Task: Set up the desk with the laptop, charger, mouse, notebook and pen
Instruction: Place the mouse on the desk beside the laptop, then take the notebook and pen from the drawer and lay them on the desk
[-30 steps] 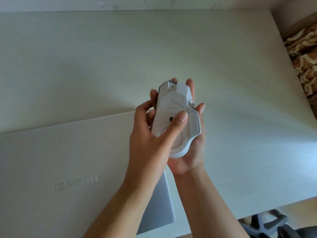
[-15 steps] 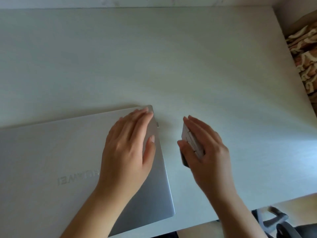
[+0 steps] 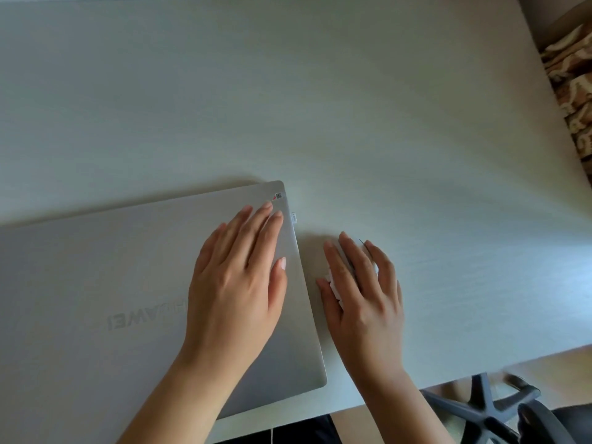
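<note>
Turned over a second ago, the mouse (image 3: 352, 267) now sits on the tabletop (image 3: 352, 107) under the cupped right hand (image 3: 362, 293), just right of the closed laptop (image 3: 96, 283), where the flat, empty left hand (image 3: 237, 283) rests. Mouse placement looks nearly done; releasing it comes next.

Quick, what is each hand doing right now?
Left hand: open, flat on the closed laptop, holding nothing.
Right hand: cupped over the white mouse on the desk.

Silver laptop (image 3: 128, 283), white mouse (image 3: 336, 283) (desk (image 3: 352, 107) pale grey-white).
</note>
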